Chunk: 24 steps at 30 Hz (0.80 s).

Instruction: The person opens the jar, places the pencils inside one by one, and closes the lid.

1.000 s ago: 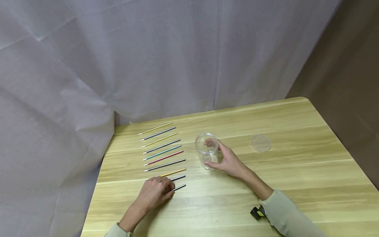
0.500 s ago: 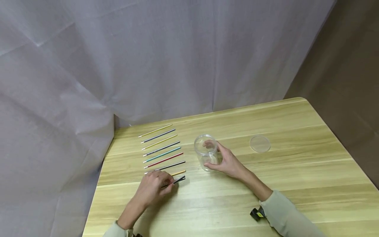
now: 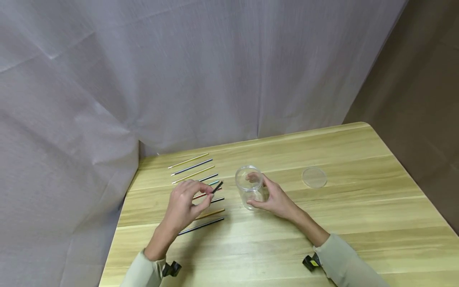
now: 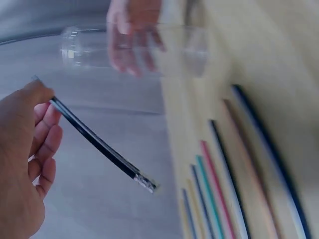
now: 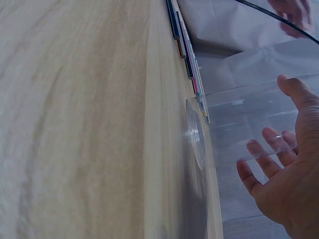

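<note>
In the head view my left hand (image 3: 186, 201) is raised over the row of pencils, pinching a black pencil (image 3: 217, 187) between thumb and fingertips. The left wrist view shows this pencil (image 4: 94, 139) slanting away from the fingers, its metal-banded end outward. A clear plastic jar (image 3: 250, 179) stands upright and uncovered right of the pencils. My right hand (image 3: 277, 199) holds it from the right side, thumb in front and fingers behind. In the right wrist view the jar wall (image 5: 234, 109) lies along the spread fingers (image 5: 264, 162).
Several pencils lie side by side on the left of the wooden table (image 3: 287, 247), a dark one (image 3: 201, 226) nearest me; my left hand covers parts of some. A clear round lid (image 3: 314, 177) lies flat to the right of the jar. Grey cloth (image 3: 201, 71) hangs behind the table.
My left hand has picked the nearest black pencil off the table and lifted it up and away from me, towards the jar's height. My right hand and the jar have stayed in place.
</note>
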{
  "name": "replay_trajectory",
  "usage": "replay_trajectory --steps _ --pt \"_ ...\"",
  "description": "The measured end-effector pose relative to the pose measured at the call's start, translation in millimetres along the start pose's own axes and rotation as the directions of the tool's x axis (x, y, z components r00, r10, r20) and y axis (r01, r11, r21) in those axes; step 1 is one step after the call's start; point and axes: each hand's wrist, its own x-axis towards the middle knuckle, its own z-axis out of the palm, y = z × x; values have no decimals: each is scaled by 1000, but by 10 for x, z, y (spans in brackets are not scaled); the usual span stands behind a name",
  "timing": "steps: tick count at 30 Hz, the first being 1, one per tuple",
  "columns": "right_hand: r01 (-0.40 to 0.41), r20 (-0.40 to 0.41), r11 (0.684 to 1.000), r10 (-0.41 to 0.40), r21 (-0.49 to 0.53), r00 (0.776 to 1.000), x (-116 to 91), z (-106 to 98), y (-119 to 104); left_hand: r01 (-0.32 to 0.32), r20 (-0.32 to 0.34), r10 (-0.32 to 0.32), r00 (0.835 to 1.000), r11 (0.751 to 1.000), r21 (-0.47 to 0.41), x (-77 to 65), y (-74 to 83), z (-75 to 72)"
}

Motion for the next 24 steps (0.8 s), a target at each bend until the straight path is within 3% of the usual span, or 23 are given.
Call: replay_trajectory --steps 3,7,14,20,24 --pt "-2 0 1000 2 4 1000 -3 -3 -5 -2 -95 -4 995 998 -64 179 65 -2" --pt "-12 -1 1000 12 19 1000 -7 3 -6 3 -211 -43 977 982 -187 381 161 9" --pt "-9 -1 1000 9 16 1000 1 18 -3 -9 -387 -123 914 946 -323 612 290 25" --pt "-1 -4 1000 1 -2 1000 21 4 -2 -13 -473 -197 859 915 -404 795 408 53" --pt "-2 -6 1000 2 -4 1000 31 -1 -2 -13 -483 -222 847 900 -437 872 464 127"
